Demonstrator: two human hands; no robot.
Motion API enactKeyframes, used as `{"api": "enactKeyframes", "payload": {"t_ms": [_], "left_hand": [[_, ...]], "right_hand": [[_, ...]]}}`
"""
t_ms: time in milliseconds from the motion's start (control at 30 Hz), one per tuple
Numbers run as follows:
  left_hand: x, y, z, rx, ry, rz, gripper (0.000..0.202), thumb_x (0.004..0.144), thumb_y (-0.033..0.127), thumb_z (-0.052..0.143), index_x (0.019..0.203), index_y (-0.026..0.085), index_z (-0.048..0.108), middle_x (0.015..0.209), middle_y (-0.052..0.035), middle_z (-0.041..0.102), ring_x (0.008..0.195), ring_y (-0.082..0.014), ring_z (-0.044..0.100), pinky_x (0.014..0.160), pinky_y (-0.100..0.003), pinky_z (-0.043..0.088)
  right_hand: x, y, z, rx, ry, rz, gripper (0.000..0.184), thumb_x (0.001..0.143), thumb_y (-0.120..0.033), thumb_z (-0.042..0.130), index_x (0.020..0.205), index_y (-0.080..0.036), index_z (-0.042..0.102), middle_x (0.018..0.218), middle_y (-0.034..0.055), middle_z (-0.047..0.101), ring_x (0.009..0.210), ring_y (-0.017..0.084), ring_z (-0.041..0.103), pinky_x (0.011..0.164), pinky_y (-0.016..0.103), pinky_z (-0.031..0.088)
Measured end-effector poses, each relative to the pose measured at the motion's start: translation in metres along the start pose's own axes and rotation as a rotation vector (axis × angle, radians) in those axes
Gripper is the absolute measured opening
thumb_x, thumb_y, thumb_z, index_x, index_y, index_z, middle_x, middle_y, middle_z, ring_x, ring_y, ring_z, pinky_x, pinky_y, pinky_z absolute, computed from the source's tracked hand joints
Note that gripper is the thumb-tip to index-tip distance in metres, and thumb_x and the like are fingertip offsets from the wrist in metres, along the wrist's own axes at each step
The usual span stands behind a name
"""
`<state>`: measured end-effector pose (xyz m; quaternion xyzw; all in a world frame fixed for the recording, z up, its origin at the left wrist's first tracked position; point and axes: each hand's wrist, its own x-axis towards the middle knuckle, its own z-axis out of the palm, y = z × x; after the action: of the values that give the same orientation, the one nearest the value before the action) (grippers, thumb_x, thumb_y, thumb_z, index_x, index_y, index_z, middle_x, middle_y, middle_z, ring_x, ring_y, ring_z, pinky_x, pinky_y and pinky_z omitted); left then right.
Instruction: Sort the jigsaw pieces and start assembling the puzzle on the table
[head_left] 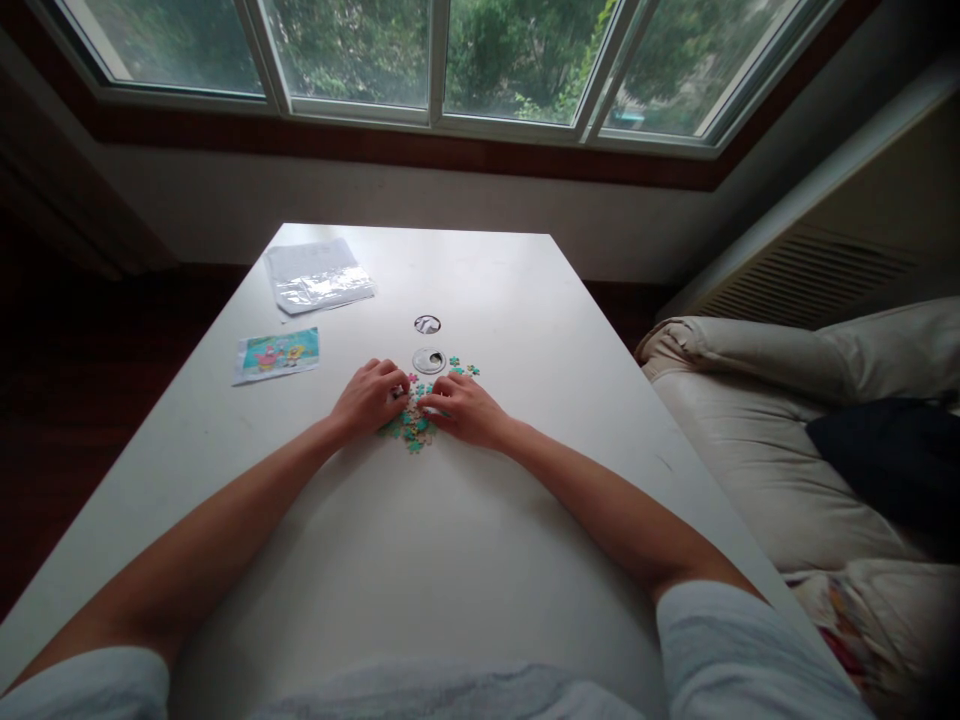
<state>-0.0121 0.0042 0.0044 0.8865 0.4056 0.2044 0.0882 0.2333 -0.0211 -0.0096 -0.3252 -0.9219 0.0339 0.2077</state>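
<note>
A small heap of jigsaw puzzle pieces (414, 430), turquoise and beige, lies on the white table between my two hands. At the heap's left side, my left hand (371, 397) has its fingers curled inward, with a small pale puzzle piece (398, 392) at the fingertips. My right hand (469, 408) rests on the right side with its fingers slightly apart, touching the pieces. A few loose pieces (454, 361) lie just beyond my right hand, and a pink piece (412, 378) is near my left fingertips. Some of the heap is hidden under my fingers.
Behind the heap are a round silvery tin lid or disc (429, 361) and another round, shiny object (427, 324). A colourful cartoon picture sheet (277, 354) and a clear plastic bag (319, 275) lie on the left of the white table (420, 560). A cream sofa (735, 430) stands right.
</note>
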Motion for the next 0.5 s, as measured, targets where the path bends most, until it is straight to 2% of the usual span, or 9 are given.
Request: {"api": "enactKeyframes", "payload": {"t_ms": [267,500], "left_hand": [[0.0005,-0.0035,0.0017,0.011,0.010,0.010,0.008,0.089,0.027,0.060,0.088,0.022,0.067,0.095,-0.0063,0.063,0.093,-0.0241,0.053,0.086,-0.040,0.046],[0.0000,0.0011,-0.0033,-0.024,-0.028,0.072,0.012,0.091,0.031,0.060,0.086,0.023,0.066,0.099,-0.0059,0.063,0.094,-0.0232,0.054,0.090,-0.040,0.046]], "right_hand": [[0.0012,-0.0029,-0.0015,0.014,0.002,0.001,0.014,0.098,-0.029,0.058,0.101,-0.024,0.071,0.102,0.0080,0.064,0.097,0.023,0.049,0.089,0.036,0.038],[-0.0008,0.0044,-0.0043,0.074,0.045,0.068,0.019,0.101,-0.031,0.053,0.097,-0.022,0.070,0.096,0.0073,0.063,0.093,0.022,0.050,0.086,0.035,0.038]]}}
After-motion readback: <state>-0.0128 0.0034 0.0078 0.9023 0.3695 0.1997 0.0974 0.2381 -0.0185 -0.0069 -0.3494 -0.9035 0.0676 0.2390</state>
